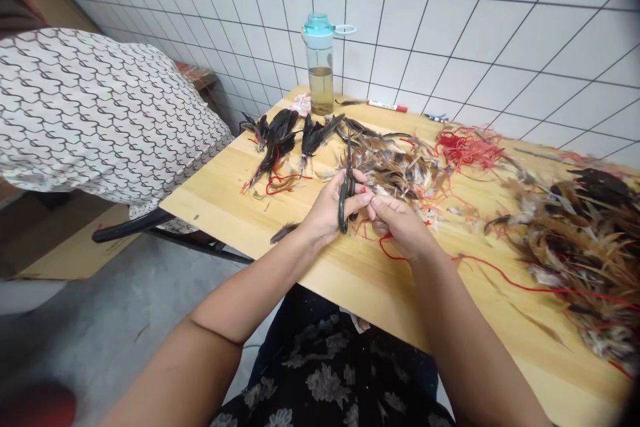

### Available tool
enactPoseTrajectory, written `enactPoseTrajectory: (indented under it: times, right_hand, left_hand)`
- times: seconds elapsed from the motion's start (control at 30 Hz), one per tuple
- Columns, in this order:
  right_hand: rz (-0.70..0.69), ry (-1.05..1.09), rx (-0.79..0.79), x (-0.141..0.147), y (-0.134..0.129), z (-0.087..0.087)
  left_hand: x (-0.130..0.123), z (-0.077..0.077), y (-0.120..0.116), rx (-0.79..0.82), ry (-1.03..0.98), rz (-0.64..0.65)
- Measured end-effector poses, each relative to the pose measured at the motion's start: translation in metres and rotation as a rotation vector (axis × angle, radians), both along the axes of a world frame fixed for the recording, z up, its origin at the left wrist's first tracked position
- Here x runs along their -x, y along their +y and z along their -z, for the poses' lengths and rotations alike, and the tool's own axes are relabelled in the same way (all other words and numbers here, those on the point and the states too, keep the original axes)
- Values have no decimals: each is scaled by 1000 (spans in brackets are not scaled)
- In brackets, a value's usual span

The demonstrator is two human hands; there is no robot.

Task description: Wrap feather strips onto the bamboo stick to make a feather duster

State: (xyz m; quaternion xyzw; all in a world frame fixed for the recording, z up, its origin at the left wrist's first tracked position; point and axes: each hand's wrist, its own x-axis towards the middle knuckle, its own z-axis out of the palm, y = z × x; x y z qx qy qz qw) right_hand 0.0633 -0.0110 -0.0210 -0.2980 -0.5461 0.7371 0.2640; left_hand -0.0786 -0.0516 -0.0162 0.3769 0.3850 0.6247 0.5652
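Observation:
My left hand (333, 203) is closed around black-handled scissors (343, 203), whose blades point away from me. Its thumb and fingertips meet the fingertips of my right hand (397, 217) in a pinch. From under my right hand a red string (505, 279) runs beneath the wrist and off to the right. Whatever small piece lies between the fingertips is mostly hidden. Just beyond my hands spreads a heap of brown feathers (395, 163). Bundles of black feathers (280, 137), some with red string, lie to the left.
A bottle (320, 70) with a turquoise lid stands near the tiled wall. A red-and-white marker (387, 106) lies beside it. Tangled red string (465, 149) and a large feather pile (590, 233) cover the right side. A patterned cloth (110, 113) drapes something at left.

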Motion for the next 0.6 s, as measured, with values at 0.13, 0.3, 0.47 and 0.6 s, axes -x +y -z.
enactPoseTrajectory:
  times: [0.13, 0.3, 0.47, 0.6]
  right_hand:
    - [-20, -34, -21, -3, 1, 2]
    - [-10, -30, -3, -7, 4, 0]
    - [6, 30, 25, -11, 10, 4]
    - [35, -17, 9, -16, 15, 7]
  left_hand:
    - [7, 0, 2, -22, 57, -104]
    - [34, -5, 7, -44, 90, -261]
    - [61, -10, 9, -87, 129, -396]
    - [80, -11, 8, -106, 182, -503]
